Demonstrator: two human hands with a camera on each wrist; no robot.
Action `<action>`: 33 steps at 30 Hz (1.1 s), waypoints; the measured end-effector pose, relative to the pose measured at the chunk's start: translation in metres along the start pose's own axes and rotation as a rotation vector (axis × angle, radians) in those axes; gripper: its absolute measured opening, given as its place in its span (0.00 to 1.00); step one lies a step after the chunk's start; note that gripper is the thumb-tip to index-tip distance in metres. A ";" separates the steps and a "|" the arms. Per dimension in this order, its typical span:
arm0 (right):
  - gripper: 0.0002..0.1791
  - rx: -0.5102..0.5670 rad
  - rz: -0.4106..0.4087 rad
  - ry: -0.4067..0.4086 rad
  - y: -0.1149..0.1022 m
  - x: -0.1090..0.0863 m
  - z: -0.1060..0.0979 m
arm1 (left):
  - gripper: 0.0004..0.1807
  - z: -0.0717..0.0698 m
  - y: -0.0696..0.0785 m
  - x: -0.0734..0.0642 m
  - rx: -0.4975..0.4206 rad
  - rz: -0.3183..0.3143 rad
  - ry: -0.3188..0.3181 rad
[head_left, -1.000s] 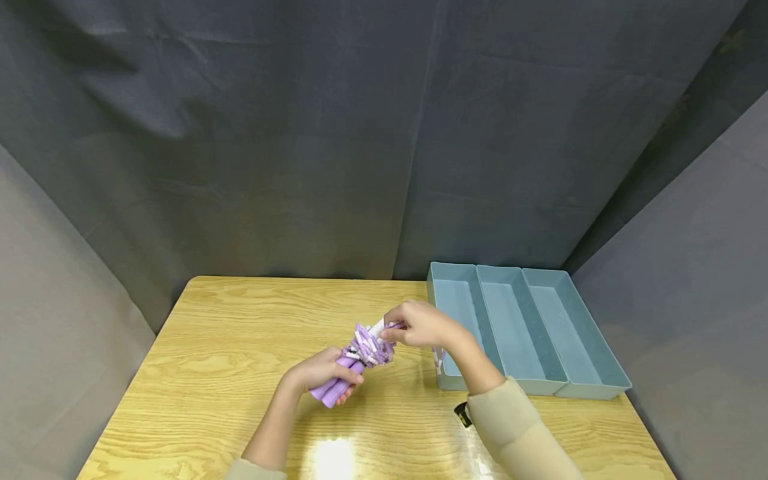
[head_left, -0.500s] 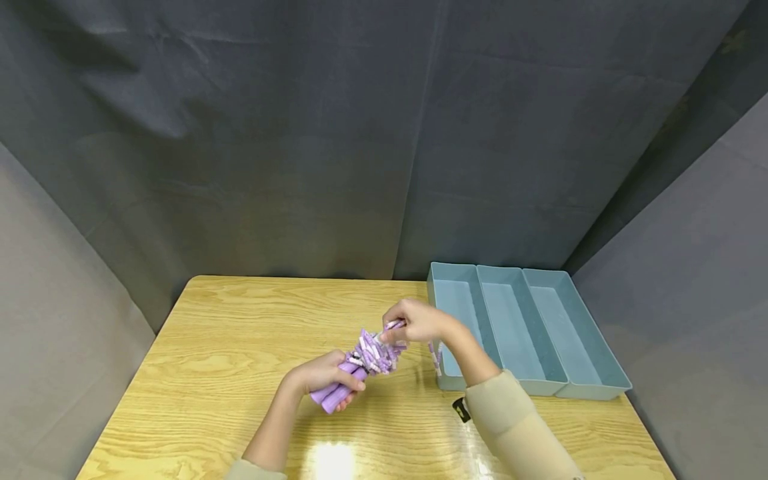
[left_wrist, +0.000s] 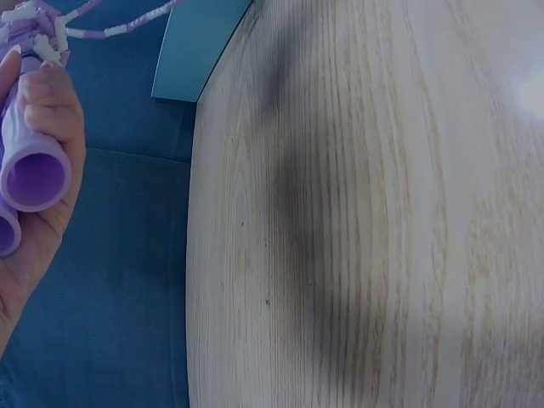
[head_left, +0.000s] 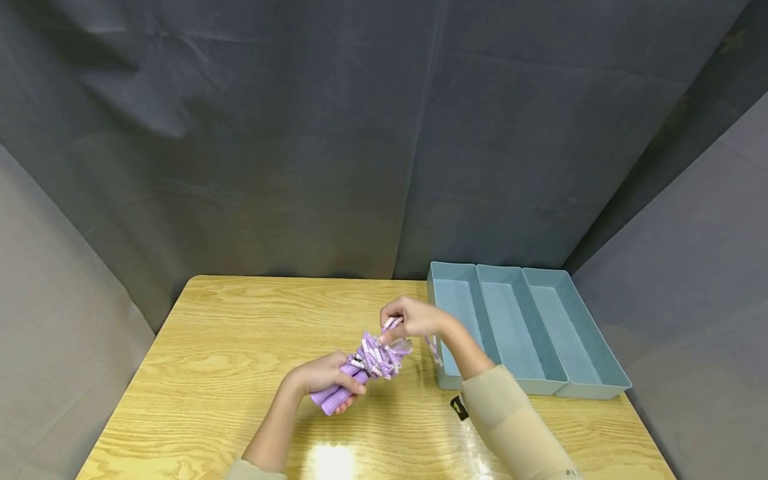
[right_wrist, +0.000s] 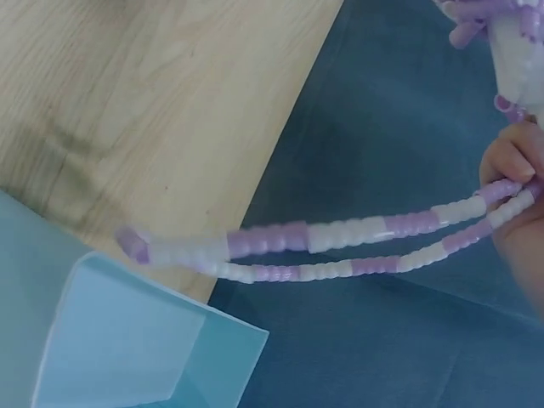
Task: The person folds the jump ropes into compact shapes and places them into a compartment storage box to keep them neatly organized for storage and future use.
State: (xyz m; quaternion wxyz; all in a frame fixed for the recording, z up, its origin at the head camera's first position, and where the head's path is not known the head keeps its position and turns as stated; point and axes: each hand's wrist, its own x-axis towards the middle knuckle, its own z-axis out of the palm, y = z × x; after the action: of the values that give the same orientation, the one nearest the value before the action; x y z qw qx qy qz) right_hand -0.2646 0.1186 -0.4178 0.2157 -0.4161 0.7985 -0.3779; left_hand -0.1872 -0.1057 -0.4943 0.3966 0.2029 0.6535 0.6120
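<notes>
A jump rope with purple handles (head_left: 337,399) and white and purple beads is held over the table. My left hand (head_left: 327,373) grips both handles; in the left wrist view their hollow ends (left_wrist: 36,174) show below the curled fingers. Beaded cord (head_left: 378,360) is wound in a bunch round the handles' far part. My right hand (head_left: 414,319) pinches a length of the cord just above the bunch. From that hand a doubled beaded strand (right_wrist: 348,234) hangs toward the tray in the right wrist view. The right fingertips partly hide the bunch.
A blue-grey tray (head_left: 501,385) with three long compartments stands at the table's right, beside my right forearm. The wooden table (head_left: 240,320) ends at a dark curtain (head_left: 300,167) behind, with grey cloth panels at both sides.
My right hand has moved slightly up and left with the cord. The white piece between the hands is now mostly covered, and the hanging strand has swung left. The left hand stays almost still.
</notes>
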 end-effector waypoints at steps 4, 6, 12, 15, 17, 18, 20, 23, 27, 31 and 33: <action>0.10 0.035 0.004 0.007 0.005 0.002 0.000 | 0.19 0.001 0.000 0.000 -0.003 -0.007 -0.007; 0.10 0.061 0.015 0.003 0.008 0.003 0.000 | 0.16 0.001 0.000 0.000 -0.017 -0.015 -0.011; 0.09 0.099 0.035 -0.040 0.015 0.005 0.001 | 0.09 0.002 0.000 0.000 -0.011 -0.011 -0.027; 0.08 0.114 0.032 -0.065 0.019 0.007 0.002 | 0.09 0.003 0.001 0.000 -0.001 -0.003 -0.029; 0.08 0.133 0.027 -0.078 0.021 0.007 0.003 | 0.08 0.003 0.001 0.000 -0.002 -0.006 -0.032; 0.08 0.146 0.025 -0.087 0.022 0.008 0.003 | 0.08 0.003 0.001 -0.001 0.000 -0.001 -0.034; 0.07 0.172 0.022 -0.104 0.025 0.008 0.004 | 0.07 0.004 0.001 -0.001 0.002 0.001 -0.039; 0.07 0.216 0.028 -0.131 0.028 0.008 0.005 | 0.07 0.004 0.001 -0.002 0.002 -0.003 -0.044; 0.10 0.294 0.011 -0.156 0.030 0.007 0.006 | 0.07 0.004 -0.001 -0.002 -0.002 -0.009 -0.042; 0.18 0.412 -0.030 -0.190 0.037 0.008 0.008 | 0.07 0.002 -0.002 -0.001 -0.005 -0.002 -0.054; 0.17 0.481 -0.034 -0.209 0.043 0.009 0.010 | 0.07 0.002 -0.003 -0.001 -0.007 0.000 -0.062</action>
State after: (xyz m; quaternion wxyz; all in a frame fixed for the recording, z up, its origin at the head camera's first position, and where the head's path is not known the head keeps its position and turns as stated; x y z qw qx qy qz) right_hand -0.2847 0.1228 -0.4583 0.3832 -0.4028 0.6522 -0.5153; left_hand -0.1847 -0.1055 -0.4966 0.4171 0.2204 0.6387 0.6079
